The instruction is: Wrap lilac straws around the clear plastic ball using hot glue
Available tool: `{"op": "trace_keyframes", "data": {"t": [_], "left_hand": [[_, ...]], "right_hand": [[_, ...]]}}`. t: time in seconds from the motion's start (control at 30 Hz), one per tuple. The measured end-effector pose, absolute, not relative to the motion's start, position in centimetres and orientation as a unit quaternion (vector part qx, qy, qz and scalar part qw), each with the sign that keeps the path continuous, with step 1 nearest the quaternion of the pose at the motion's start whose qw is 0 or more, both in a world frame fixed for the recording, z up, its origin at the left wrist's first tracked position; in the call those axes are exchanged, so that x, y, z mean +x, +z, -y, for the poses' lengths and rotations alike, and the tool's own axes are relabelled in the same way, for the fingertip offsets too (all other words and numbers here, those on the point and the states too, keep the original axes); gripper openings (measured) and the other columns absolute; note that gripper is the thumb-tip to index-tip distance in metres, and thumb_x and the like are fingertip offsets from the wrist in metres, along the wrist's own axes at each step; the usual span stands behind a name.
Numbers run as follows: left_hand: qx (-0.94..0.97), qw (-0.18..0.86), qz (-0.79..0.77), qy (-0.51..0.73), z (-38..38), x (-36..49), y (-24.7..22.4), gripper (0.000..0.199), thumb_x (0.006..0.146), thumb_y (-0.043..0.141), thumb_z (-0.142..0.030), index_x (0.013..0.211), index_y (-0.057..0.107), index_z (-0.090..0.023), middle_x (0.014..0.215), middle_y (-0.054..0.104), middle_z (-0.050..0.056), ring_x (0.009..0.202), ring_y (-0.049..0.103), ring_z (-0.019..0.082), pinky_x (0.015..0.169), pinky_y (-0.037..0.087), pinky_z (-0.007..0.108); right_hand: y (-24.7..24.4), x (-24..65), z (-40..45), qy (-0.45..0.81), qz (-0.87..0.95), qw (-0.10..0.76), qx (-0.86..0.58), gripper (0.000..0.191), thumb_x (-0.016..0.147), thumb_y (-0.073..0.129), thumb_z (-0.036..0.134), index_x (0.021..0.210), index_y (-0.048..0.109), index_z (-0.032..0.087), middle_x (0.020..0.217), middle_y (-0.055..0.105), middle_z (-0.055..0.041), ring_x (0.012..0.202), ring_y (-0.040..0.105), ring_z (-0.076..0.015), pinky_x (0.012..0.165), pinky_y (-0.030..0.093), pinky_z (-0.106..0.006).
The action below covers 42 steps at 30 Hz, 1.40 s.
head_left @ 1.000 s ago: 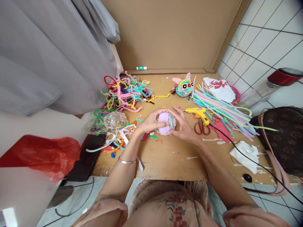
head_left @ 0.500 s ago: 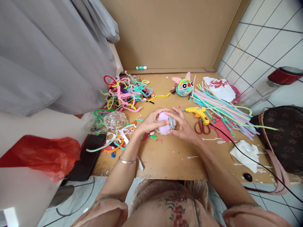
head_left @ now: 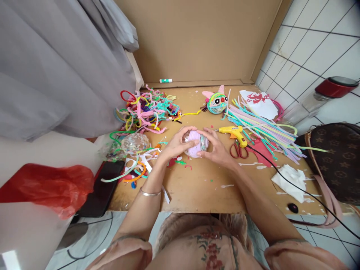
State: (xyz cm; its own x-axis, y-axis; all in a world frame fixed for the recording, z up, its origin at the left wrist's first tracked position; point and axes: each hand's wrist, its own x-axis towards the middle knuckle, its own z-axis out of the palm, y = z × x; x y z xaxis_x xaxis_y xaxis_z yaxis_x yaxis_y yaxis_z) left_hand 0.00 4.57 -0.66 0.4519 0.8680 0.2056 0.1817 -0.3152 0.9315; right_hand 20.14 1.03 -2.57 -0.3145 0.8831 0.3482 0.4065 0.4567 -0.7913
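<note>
Between my two hands is a ball wrapped in lilac pipe cleaners [head_left: 194, 149], with a clear, glittery part showing at its right side. My left hand [head_left: 177, 144] curves round its left side, the thumb lying across the lilac strands. My right hand [head_left: 216, 150] grips the other side, fingers over the top and thumb low at the front. A yellow hot glue gun [head_left: 233, 132] lies just right of my right hand, beside red-handled scissors [head_left: 239, 150]. Behind stands a finished-looking ball figure [head_left: 218, 103] with pink ears and round eyes.
Tangled pipe cleaners [head_left: 149, 108] heap up at the back left, near a clear crumpled ball [head_left: 135, 143]. Straight pipe cleaners [head_left: 261, 129] fan out at right. A phone [head_left: 105, 187], a white tissue [head_left: 289, 183], a brown handbag [head_left: 332, 161] and the glue gun's black cable [head_left: 284, 176] line the sides.
My left thumb and right fingers have shifted slightly on the lilac ball, which stays held in about the same place. The camera view has moved a little.
</note>
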Motion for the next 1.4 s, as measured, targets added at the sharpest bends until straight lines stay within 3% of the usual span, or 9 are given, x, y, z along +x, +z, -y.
{"op": "trace_keyframes", "data": {"t": [0.47,0.63,0.77,1.07,1.3,1.4], "left_hand": [[0.65,0.518,-0.36,0.423,-4.4,1.0,-0.8,0.047,0.071,0.073,-0.036,0.111,0.061,-0.015,0.107,0.065,0.007,0.094,0.06,0.018,0.086,0.047,0.029],[0.662,0.515,-0.346,0.421,-4.1,1.0,-0.5,0.04,0.078,0.069,-0.04,0.111,0.066,-0.018,0.12,0.064,0.008,0.109,0.059,0.022,0.097,0.044,0.033],[0.684,0.482,-0.335,0.433,-4.0,1.1,-0.3,0.029,0.081,0.067,-0.041,0.099,0.072,-0.019,0.125,0.062,0.01,0.126,0.051,0.025,0.109,0.036,0.039],[0.689,0.463,-0.345,0.438,-4.2,1.1,-0.6,0.029,0.082,0.066,-0.044,0.096,0.073,-0.019,0.12,0.063,0.01,0.126,0.051,0.024,0.109,0.037,0.039],[0.699,0.457,-0.336,0.435,-4.1,1.0,-0.4,0.029,0.084,0.065,-0.044,0.096,0.072,-0.019,0.119,0.064,0.011,0.124,0.053,0.025,0.11,0.037,0.041],[0.699,0.459,-0.333,0.436,-4.1,1.0,-0.4,0.028,0.084,0.064,-0.043,0.097,0.072,-0.019,0.118,0.065,0.011,0.124,0.053,0.025,0.11,0.037,0.041]], "right_hand": [[-1.6,19.5,-0.2,0.305,0.72,0.438,-0.443,0.08,0.069,0.075,0.05,0.14,0.046,0.027,0.139,0.049,-0.0107,0.13,0.045,-0.031,0.106,0.042,-0.051],[-2.0,19.4,-0.2,0.3,0.699,0.446,-0.472,0.08,0.068,0.075,0.051,0.137,0.046,0.023,0.136,0.05,-0.013,0.125,0.049,-0.0313,0.103,0.043,-0.051],[-2.1,19.3,-0.2,0.294,0.689,0.455,-0.482,0.074,0.069,0.073,0.052,0.132,0.048,0.023,0.131,0.052,-0.0122,0.12,0.052,-0.03,0.1,0.044,-0.049],[-1.9,18.7,0.6,0.139,0.713,0.498,-0.474,0.034,0.075,0.07,0.045,0.1,0.06,0.024,0.1,0.056,-0.0063,0.101,0.056,-0.0263,0.09,0.046,-0.045],[-1.3,19.2,1.2,0.104,0.763,0.487,-0.412,0.023,0.094,0.043,0.033,0.108,0.057,0.022,0.101,0.06,-0.0082,0.096,0.057,-0.0226,0.087,0.047,-0.042],[-1.7,19.1,1.1,0.022,0.77,0.491,-0.407,0.024,0.092,0.046,0.026,0.113,0.056,0.021,0.102,0.063,-0.0093,0.095,0.058,-0.0231,0.084,0.046,-0.041]]}}
